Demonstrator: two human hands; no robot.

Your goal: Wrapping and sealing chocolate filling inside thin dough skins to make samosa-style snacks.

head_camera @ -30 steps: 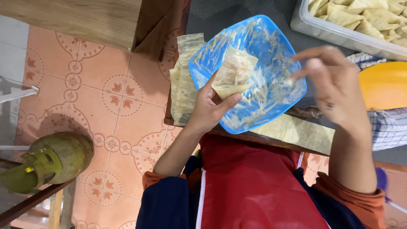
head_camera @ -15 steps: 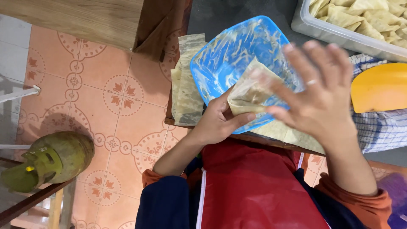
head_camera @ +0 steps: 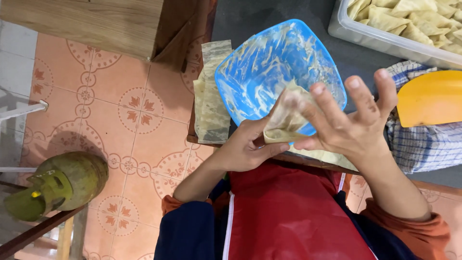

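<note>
Both hands fold a pastry wrapper (head_camera: pixel 285 123) at the table's (head_camera: pixel 269 19) near edge: left hand (head_camera: pixel 248 147) pinches it, right hand (head_camera: pixel 349 125) presses with fingers spread, before the blue bowl (head_camera: pixel 269 72).

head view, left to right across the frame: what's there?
Green gas cylinder → stack of pastry sheets → blue bowl → folded wrapper held in both hands → yellow scraper on the checked cloth.

Red apron (head_camera: pixel 288 212) covers middle of body, lower centre of frame. White strap edges run down apron sides. Dark blue shirt under apron, seen lower left and lower right. Orange cuffs on both sleeves, pushed up arms. Left hand (head_camera: pixel 248 147) bare. Right hand (head_camera: pixel 353 127) bare.
</note>
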